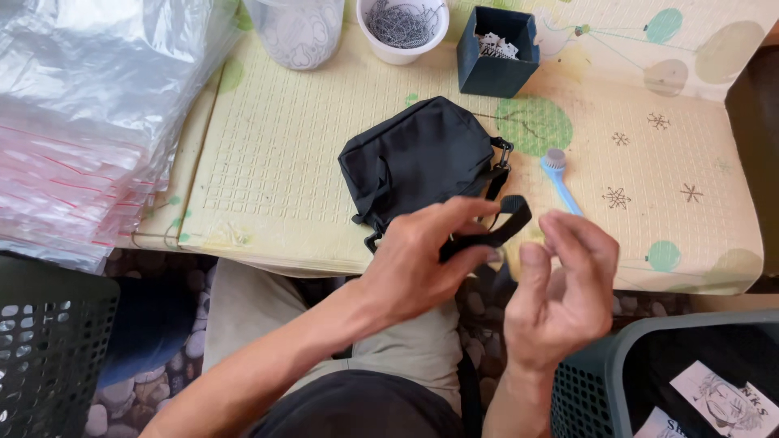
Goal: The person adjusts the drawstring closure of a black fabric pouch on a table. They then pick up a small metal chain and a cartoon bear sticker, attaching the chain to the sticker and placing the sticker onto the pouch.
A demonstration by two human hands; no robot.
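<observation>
One black strap (495,231) is pinched by the left hand (422,259); the right hand (564,284) is held loosely curled, empty, beside one black pouch (418,158) near the mat's (276,162) front edge.

- Pale yellow foam mat (276,154) — the work surface, just beyond the hands.
- Black pouch (418,158) directly above the grip.
- Blue brush (560,180) right of it.
- White bowl (403,28), dark box (495,53), clear bags (89,122) — farther off.
</observation>
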